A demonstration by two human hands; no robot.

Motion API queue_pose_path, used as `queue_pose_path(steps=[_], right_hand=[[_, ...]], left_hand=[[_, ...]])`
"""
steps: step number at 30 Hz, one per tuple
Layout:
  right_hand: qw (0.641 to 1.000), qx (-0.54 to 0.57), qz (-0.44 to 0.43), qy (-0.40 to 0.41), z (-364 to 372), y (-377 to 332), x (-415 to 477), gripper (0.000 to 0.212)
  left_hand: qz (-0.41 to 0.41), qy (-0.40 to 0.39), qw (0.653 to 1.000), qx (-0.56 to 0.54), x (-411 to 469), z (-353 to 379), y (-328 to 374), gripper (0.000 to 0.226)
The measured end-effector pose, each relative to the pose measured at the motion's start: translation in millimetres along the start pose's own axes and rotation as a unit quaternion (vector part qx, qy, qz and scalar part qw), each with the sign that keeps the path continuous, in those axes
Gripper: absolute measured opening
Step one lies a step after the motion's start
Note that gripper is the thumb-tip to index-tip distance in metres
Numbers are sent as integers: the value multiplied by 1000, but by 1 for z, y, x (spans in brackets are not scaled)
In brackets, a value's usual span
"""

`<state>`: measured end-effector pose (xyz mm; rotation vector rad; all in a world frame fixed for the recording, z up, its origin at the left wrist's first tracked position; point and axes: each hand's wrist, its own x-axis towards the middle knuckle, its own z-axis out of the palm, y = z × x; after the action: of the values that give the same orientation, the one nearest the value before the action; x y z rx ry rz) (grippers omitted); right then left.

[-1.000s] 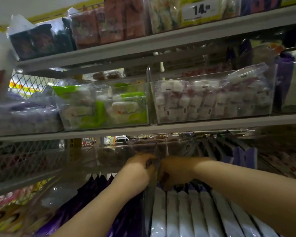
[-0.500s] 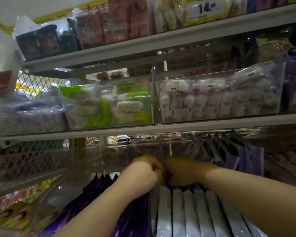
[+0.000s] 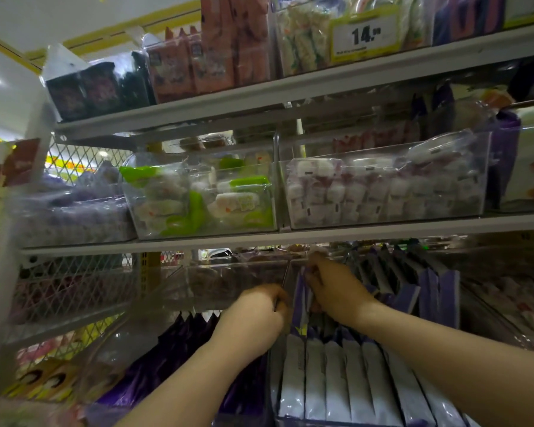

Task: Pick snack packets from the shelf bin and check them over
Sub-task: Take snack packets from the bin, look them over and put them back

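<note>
The picking step is under way; the right hand (image 3: 336, 292) reaches into the clear bin (image 3: 285, 275) on the lower shelf, and its fingers (image 3: 316, 268) are curled round the top edge of one purple-and-white packet (image 3: 299, 306), which stands higher than its neighbours at the bin's left end, right beside the side wall; the row of packets (image 3: 336, 383) it belongs to stands upright on edge in the same bin, running toward the camera; the left hand (image 3: 253, 318) sits just left of that wall with its fingers curled in tight, but whether they hold the wall, the packet's edge or nothing is hidden behind the knuckles, so I cannot tell; dark purple packs (image 3: 182, 349) fill the neighbouring bin below that wrist; the shelf above (image 3: 383, 231) hangs low over both hands. By my reading the packet is gripped but not yet out, and the check has not begun; the next move likely calls for drawing it up and toward the body, clear of the overhanging shelf, without dragging the tightly packed neighbours along, then turning it to bring both faces into view.
</note>
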<state>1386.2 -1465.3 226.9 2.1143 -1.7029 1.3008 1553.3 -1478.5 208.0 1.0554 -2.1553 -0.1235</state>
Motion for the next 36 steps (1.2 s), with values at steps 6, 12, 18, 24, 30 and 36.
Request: queue_pose_path(steps=[6,12,18,24,30,36], right_hand=[[978,93,-82,167,-19,-21,-58,21],[917,319,-148,191,-11,-58,-137,21],[893,395,-163,138,36,-77,-206,29],[886,458,-40,56,74,-73,-236,23],[914,152,-112,358,41,-42,-243,10],[943,103,-49,314,18,-18,-235,26]], left_hand=[[27,79,995,-49,-33,-1,15,31],[-90,173,918,-344,-79,-13,39,41],[-153,57,772,-614,-137,-11,24,29],[-140,188,842,-485,-188,10,-21,16],[-103,198,886,-407,-208,33,-37,24],[-64,204,869,-446,-186,53,-3,21]])
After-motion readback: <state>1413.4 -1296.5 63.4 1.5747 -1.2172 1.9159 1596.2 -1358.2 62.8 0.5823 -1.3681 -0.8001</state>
